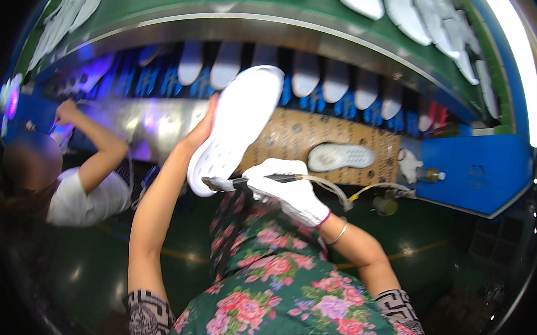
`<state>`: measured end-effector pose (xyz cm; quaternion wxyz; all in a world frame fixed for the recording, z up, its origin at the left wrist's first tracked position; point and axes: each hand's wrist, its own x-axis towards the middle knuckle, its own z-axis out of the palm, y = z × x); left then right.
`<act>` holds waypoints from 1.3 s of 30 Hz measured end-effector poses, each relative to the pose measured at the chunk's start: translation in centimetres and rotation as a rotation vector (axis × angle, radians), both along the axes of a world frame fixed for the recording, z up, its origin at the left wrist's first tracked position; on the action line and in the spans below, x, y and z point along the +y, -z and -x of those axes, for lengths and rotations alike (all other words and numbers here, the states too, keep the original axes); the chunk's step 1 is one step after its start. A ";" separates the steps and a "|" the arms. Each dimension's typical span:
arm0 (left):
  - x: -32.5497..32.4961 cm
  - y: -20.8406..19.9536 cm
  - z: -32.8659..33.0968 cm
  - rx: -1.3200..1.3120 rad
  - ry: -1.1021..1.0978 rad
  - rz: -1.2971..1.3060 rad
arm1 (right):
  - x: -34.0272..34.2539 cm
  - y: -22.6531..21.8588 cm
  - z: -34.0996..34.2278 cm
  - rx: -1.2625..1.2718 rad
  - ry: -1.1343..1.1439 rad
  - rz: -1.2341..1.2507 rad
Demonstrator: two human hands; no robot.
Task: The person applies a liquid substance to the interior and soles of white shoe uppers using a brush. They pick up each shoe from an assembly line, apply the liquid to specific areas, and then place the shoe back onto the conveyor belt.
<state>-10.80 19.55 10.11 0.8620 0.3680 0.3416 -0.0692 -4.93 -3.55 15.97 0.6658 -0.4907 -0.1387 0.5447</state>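
A white shoe sole [242, 115] is tilted up in front of me, its lower end toward my body. My bare left hand [203, 127] grips it along its left edge, most of the fingers hidden behind it. In a white knitted glove, my right hand [291, 191] closes around a dark-handled brush [220, 184]. The brush tip lies across the sole's lower end; whether it touches the surface I cannot tell. A clear tube [327, 185] runs from the brush handle toward the right.
Another sole [341, 157] lies on the brown-covered bench [282, 135]. More soles [336, 80] stand in a row on blue holders behind. Soles also rest on the green conveyor [275, 3] above. A blue panel [469, 170] stands right; a co-worker [90, 192] works at left.
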 end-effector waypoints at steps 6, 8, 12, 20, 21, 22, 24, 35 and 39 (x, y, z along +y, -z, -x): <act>-5.4 3.9 4.1 -0.217 -0.180 0.050 | 1.1 0.0 -3.1 -0.297 0.293 -0.048; -7.6 3.8 4.6 -0.337 -0.249 0.111 | 1.3 -0.3 -4.4 -0.668 0.255 -0.060; -8.3 3.6 6.2 -0.169 -0.083 0.128 | 0.7 -0.4 -4.7 -0.865 0.009 0.010; -9.1 -1.2 8.0 -0.500 -0.554 0.587 | -0.2 -2.2 -1.2 -0.987 0.138 -0.259; -9.5 -2.3 7.4 -0.560 -0.552 0.676 | -0.4 -2.6 -1.5 -1.031 0.114 -0.231; -9.8 -3.0 7.7 -0.628 -0.559 0.759 | -0.3 -2.7 -1.2 -1.011 0.136 -0.208; -10.0 0.1 8.3 -0.649 -0.378 0.516 | -0.1 -2.8 -1.0 -1.075 0.211 -0.208; -13.1 -0.2 4.6 -0.531 -0.543 0.418 | 1.2 -4.8 -2.3 -1.261 0.324 -0.239; -14.2 0.7 4.7 -0.484 -0.554 0.450 | 1.8 -4.7 -3.4 -1.382 0.326 -0.247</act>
